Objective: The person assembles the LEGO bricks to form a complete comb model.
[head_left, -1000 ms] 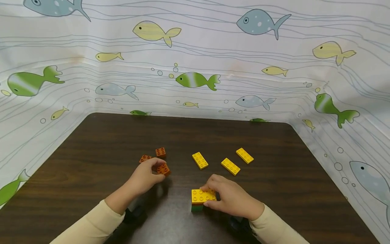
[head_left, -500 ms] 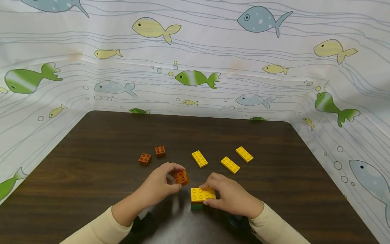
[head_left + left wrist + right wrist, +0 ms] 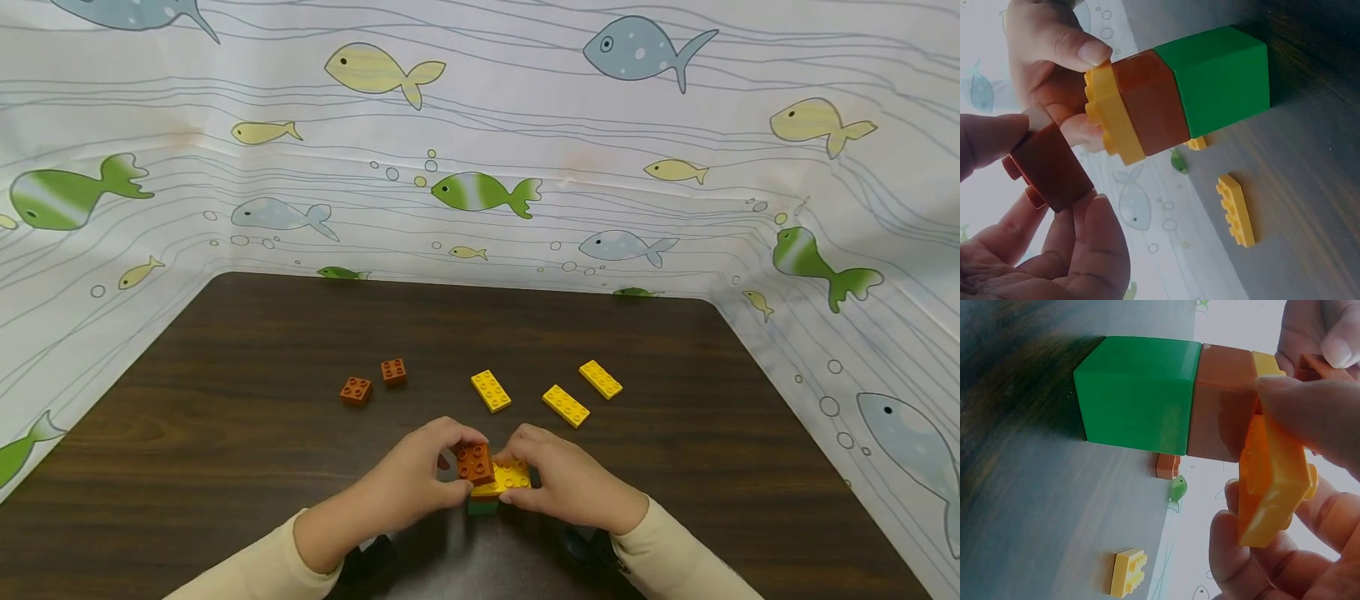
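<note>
In the head view, my left hand (image 3: 408,477) pinches a brown toy building brick (image 3: 474,464) between thumb and fingers, over the left end of a yellow plate brick (image 3: 514,477). The left wrist view shows a small gap between the held brown brick (image 3: 1054,169) and the studs. My right hand (image 3: 573,483) grips the yellow plate's right end, thumb in front and fingers behind. That plate tops a stack: a brown brick (image 3: 1222,403) beneath it and a green block (image 3: 1138,394) at the bottom, on the table. The plate's right part overhangs the stack.
Two loose brown bricks, one nearer (image 3: 356,391) and one farther (image 3: 393,372), lie at the left on the dark table (image 3: 262,358). Three yellow plates (image 3: 491,391) lie beyond the hands, at centre and right. A fish-patterned white curtain (image 3: 510,108) encloses the table's back and sides.
My left hand has carried the brown brick rightward from beside the other two brown bricks to above the yellow plate's left end. My right hand has kept its grip on the plate.
</note>
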Tool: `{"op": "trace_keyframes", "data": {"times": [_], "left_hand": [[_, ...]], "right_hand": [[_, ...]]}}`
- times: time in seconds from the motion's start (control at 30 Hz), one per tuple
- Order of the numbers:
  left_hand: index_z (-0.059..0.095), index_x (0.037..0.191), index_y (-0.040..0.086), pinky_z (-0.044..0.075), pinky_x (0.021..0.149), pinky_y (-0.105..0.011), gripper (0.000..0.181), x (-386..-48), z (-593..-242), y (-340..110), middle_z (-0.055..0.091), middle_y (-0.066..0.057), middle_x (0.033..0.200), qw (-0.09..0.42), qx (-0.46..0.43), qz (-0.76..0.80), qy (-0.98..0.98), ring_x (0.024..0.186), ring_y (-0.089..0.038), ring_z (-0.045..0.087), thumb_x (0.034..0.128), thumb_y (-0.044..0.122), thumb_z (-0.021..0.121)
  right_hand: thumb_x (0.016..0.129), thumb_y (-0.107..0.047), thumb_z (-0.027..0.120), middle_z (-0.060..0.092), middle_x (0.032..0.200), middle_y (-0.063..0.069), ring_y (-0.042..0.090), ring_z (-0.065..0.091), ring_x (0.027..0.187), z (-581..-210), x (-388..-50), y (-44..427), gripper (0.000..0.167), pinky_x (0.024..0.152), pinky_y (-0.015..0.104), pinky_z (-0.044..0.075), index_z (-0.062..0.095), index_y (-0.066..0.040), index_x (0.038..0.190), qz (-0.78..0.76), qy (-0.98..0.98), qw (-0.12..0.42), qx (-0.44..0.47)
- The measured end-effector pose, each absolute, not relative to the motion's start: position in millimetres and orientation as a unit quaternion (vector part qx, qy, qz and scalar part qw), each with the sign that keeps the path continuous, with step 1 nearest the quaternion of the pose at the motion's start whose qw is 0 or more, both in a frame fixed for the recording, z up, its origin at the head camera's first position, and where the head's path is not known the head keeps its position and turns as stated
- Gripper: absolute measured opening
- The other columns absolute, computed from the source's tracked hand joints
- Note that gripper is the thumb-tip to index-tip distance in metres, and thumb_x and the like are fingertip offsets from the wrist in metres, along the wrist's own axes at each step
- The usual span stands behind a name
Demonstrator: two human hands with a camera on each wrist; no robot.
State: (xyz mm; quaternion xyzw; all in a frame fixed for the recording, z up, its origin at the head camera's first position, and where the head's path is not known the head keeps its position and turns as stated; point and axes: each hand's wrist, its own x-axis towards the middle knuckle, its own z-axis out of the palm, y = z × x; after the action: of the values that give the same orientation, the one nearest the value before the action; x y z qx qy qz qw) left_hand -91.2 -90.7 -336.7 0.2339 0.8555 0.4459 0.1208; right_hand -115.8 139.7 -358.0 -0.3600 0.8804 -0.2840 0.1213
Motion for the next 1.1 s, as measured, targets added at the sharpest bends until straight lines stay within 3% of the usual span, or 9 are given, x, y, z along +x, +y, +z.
{"op": "trace_keyframes", "data": {"times": [0.27,0.57,1.1], "left_hand": [[0.063,0.121,0.006,0.05,0.078,-0.032,0.039,-92,-341,-85,0.058,0.001,0.107,0.134,0.255,0.421,0.86,0.091,-0.014,0.054,0.0826,0.005,0.072],[0.065,0.12,0.007,0.047,0.076,-0.027,0.038,-92,-344,-82,0.057,0.006,0.102,0.113,0.264,0.385,0.877,0.091,-0.011,0.051,0.0827,0.006,0.072],[0.067,0.116,0.008,0.048,0.075,-0.029,0.036,-94,-340,-76,0.058,0.005,0.101,0.117,0.258,0.368,0.886,0.092,-0.012,0.051,0.0818,0.01,0.077]], "right_hand": [[0.085,-0.023,0.075,0.052,0.1,-0.009,0.005,0.048,0.083,-360,-117,140,0.027,0.073,0.021,0.046,0.067,-0.013,0.108,-0.298,0.875,0.127,-0.36],[0.085,-0.024,0.075,0.052,0.099,-0.01,0.004,0.048,0.085,-362,-118,140,0.027,0.075,0.022,0.046,0.067,-0.013,0.109,-0.306,0.871,0.13,-0.362],[0.084,-0.025,0.076,0.053,0.102,-0.009,0.004,0.049,0.087,-362,-118,143,0.034,0.077,0.022,0.047,0.066,-0.011,0.113,-0.308,0.871,0.136,-0.357]]}}
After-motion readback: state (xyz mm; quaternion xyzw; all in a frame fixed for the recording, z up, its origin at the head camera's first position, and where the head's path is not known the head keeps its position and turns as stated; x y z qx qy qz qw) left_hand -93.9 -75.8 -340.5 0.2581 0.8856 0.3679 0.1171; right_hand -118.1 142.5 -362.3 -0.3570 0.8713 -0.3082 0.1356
